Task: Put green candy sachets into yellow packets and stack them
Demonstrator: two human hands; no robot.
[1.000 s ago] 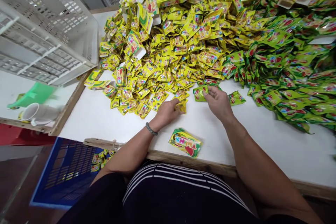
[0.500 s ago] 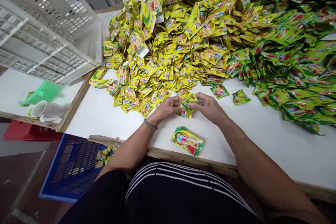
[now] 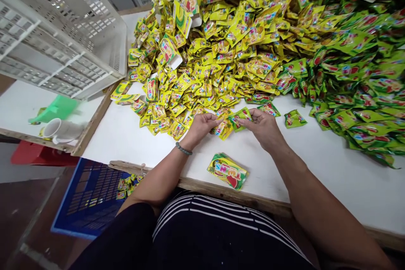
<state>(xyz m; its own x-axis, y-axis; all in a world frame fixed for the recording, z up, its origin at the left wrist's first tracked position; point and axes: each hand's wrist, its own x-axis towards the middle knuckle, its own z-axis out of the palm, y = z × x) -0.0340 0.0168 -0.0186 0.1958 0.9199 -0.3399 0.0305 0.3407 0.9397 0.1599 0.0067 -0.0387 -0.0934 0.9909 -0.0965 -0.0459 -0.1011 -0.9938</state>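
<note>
Head view: left hand (image 3: pixel 202 125) is pinching a small yellow foil sachet (image 3: pixel 223 130) between thumb and fingertips, fingers curled closed on it. Right hand (image 3: pixel 264 128) is gripping a small green foil sachet (image 3: pixel 242 114) the same way, fingers closed. Both sachets are touching each other over the white tabletop (image 3: pixel 316 168), at 12 o'clock from a larger yellow-green printed pouch (image 3: pixel 227 171) lying flat near the front edge. Heap of yellow sachets (image 3: pixel 215 55) is lying at 12 o'clock from the hands, heap of green sachets (image 3: pixel 351 71) at 2 o'clock. White perforated plastic crate (image 3: pixel 57 38) is sitting at 10 o'clock, blue plastic crate (image 3: pixel 91 194) at 7 o'clock, below table level.
</note>
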